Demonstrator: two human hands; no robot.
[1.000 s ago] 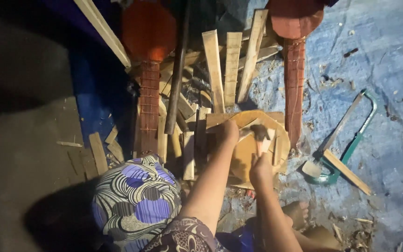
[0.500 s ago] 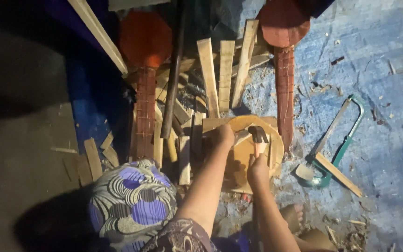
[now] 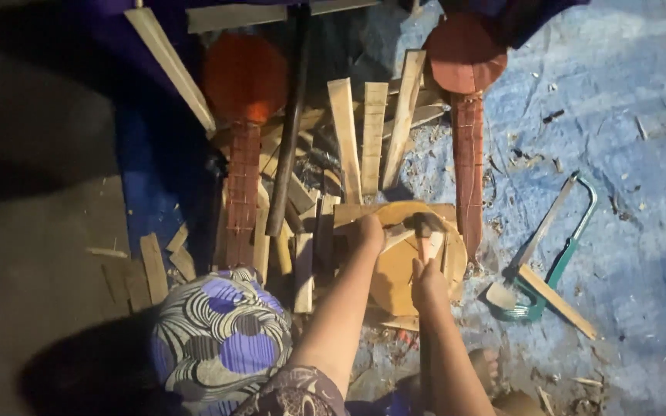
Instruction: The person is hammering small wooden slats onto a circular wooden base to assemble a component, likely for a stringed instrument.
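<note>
My left hand [image 3: 369,231] rests on the upper left edge of a round pale wooden piece [image 3: 395,270] that lies on the ground, holding it down. My right hand [image 3: 427,279] is closed around the wooden handle of a small hammer [image 3: 426,228], whose dark head sits over the top of the round piece. Both forearms reach up from the bottom of the view. Whatever lies under the hammer head is hidden.
Several wooden slats [image 3: 370,131] lie in a heap behind the round piece. Two reddish stringed-instrument bodies with necks [image 3: 244,154] [image 3: 468,115] flank the heap. A green-framed hacksaw [image 3: 556,246] lies on the blue tarp [image 3: 618,115] at right. My patterned-cloth knee [image 3: 221,343] is at lower left.
The view has shifted slightly. My hands stay on the round piece and the hammer, with the hammer head still near the piece's top.
</note>
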